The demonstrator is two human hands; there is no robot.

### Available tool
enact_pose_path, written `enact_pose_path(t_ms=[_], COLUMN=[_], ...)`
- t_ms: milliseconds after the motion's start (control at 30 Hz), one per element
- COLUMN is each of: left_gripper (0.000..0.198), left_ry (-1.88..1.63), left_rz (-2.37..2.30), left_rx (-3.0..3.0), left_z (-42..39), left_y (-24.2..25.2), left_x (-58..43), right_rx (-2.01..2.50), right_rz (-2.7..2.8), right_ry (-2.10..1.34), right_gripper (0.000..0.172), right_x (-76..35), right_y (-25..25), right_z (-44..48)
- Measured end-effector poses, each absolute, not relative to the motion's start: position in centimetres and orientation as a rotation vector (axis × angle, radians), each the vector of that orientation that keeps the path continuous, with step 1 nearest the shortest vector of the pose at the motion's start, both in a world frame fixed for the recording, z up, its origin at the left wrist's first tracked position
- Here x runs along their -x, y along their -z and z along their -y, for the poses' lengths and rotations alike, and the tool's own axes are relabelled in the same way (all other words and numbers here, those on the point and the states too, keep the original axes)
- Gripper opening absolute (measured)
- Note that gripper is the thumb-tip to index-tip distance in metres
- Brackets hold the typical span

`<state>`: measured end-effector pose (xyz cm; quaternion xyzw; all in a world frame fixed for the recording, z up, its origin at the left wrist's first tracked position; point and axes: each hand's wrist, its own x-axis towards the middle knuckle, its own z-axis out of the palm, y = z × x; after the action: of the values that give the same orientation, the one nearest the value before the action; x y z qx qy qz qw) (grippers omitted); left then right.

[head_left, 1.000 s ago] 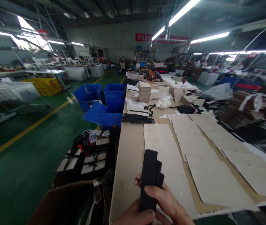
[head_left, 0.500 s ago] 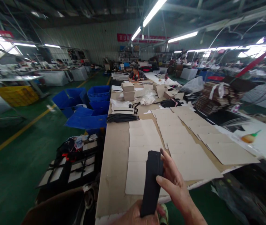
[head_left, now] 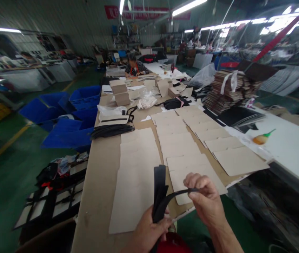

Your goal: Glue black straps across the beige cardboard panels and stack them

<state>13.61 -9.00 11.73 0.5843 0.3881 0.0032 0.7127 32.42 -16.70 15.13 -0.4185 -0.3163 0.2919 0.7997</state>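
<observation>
Change since half a second ago: the black strips were one flat upright pack, my right fingers lying along its edge. Now one strip [head_left: 179, 193] is pulled off it, arcing out to the right.

Left hand [head_left: 145, 230]: closed tight round the lower end of the bundle [head_left: 160, 182], which stands upright over the near table [head_left: 99, 175] edge.
Right hand [head_left: 204, 198]: fingers curled in, thumb and fingertips pinching the strip's free end. Its other end is still in with the bundle, at my left fist.

My read: the single strip is split from the pack but not free of it. Both are in the air, touching nothing on the table.

Below and beyond: pale card sheets [head_left: 139, 154] in overlapping rows running to the far end. The nearest sheet lies just left of the bundle. More black strips [head_left: 111, 130] lie far left of the sheets.
</observation>
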Motion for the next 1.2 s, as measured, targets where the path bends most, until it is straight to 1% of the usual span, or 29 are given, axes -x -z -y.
enact_pose_path(t_ms=[133,200,233,333,400,533,700,733,800,933,1000,1033,1067,1133,1200], left_gripper=[0.045,0.045,0.049,0.065,0.069,0.065,0.056,0.056,0.055,0.046,0.042,0.042,0.042,0.045,0.046], left_ry=[-0.053,-0.045,-0.042,-0.040,-0.060,-0.109,-0.072,-0.057,-0.043,-0.074,-0.069,-0.060,-0.048,-0.046,-0.090], left_rz=[-0.845,-0.781,-0.737,-0.627,-0.609,-0.686,-0.722,-0.734,-0.789,-0.883,-0.893,-0.908,-0.926,-0.961,-0.967], left_rx=[-1.141,-1.080,-1.062,-1.044,-1.031,-0.949,-0.872,-0.858,-0.845,-0.919,-0.999,-1.038,-1.066,-1.056,-0.943], left_z=[8.1,7.8,7.7,7.6,7.6,7.8,7.7,7.6,7.7,8.0,8.2,8.3,8.4,8.4,8.1], left_y=[-12.8,-13.2,-13.3,-13.3,-13.1,-12.6,-12.4,-12.5,-12.8,-13.6,-13.8,-13.9,-13.9,-13.6,-13.2], left_x=[-16.4,-17.7,-18.3,-20.1,-21.1,-22.4,-24.1,-24.5,-25.4,-27.0,-27.5,-27.5,-27.5,-27.4,-27.1], right_rx=[0.764,0.737,0.724,0.662,0.612,0.559,0.568,0.586,0.620,0.592,0.560,0.548,0.538,0.506,0.431], right_rz=[0.540,0.487,0.472,0.466,0.471,0.444,0.270,0.244,0.228,0.153,0.073,0.031,-0.011,-0.090,-0.172], right_ry=[-0.760,-0.793,-0.807,-0.855,-0.887,-0.950,-0.986,-1.001,-1.049,-1.098,-1.097,-1.101,-1.103,-1.083,-1.042], right_gripper=[0.033,0.035,0.036,0.035,0.035,0.034,0.021,0.020,0.029,0.058,0.063,0.061,0.055,0.038,0.025], right_x=[-36.0,-37.5,-38.2,-39.9,-40.8,-42.4,-43.8,-43.8,-43.6,-42.6,-42.2,-42.0,-41.8,-41.6,-41.4], right_y=[-14.6,-14.2,-14.0,-13.7,-13.7,-13.6,-12.6,-12.3,-11.7,-10.9,-10.6,-10.6,-10.5,-10.6,-10.7], right_z=[17.2,17.5,17.7,18.2,18.5,18.5,17.1,16.8,16.4,16.3,16.4,16.5,16.5,16.5,16.8])
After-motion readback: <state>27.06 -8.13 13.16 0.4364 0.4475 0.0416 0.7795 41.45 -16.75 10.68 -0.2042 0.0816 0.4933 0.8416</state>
